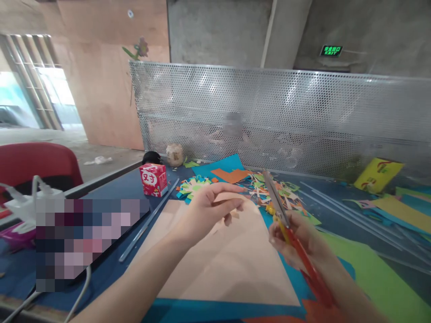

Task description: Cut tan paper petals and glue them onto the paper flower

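Observation:
A sheet of pale peach paper [215, 269] lies in front of me on top of blue paper [229, 309]. My left hand [215, 204] hovers over the far part of the peach sheet, index finger stretched out and thumb apart from it. Nothing can be made out between those fingers. On the right, my right hand [299, 242] is wrapped around red-handled scissors [278, 199], their blades pointing up and away. Something yellow shows by its fingers; its kind is unclear. Beyond the hands lies a heap of colourful paper strips [276, 190], beside a fringed paper flower [193, 187].
At the left are a red box [153, 179], a clear stick [148, 224], white plugs [37, 202] and a pixelated object. A perforated metal screen [215, 107] closes off the back. Green paper [373, 273], clear sticks and a yellow packet [379, 175] lie right.

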Motion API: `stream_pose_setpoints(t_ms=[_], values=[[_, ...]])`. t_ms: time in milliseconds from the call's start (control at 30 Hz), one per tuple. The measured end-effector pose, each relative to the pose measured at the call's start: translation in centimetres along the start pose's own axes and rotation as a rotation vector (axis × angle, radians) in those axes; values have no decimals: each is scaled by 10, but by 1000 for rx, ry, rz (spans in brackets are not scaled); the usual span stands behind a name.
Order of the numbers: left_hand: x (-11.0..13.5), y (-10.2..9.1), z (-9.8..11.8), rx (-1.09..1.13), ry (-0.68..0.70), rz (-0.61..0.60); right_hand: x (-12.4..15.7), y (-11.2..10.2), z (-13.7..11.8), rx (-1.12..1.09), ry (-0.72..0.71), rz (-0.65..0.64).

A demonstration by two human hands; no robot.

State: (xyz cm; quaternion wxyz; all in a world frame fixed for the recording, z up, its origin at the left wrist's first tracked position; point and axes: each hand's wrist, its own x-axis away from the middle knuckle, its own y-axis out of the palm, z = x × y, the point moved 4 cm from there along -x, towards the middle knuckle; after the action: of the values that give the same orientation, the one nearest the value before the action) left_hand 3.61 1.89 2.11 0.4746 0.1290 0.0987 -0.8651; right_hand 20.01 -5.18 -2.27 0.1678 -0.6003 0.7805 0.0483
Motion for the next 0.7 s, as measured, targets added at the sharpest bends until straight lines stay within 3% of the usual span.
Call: stream_pose_setpoints(t_ms=[100,233,400,700], values=[[2,-1,4,-117,28,-36,-3,-4,-3,-40,26,67],[5,14,1,-197,39,-119,-4,-5,-6,14,142,30],[7,26,-5,-197,6,-137,2,3,-7,-5,53,51],[6,25,-10,-107,-102,-233,4,0,-9,74,63,38]])
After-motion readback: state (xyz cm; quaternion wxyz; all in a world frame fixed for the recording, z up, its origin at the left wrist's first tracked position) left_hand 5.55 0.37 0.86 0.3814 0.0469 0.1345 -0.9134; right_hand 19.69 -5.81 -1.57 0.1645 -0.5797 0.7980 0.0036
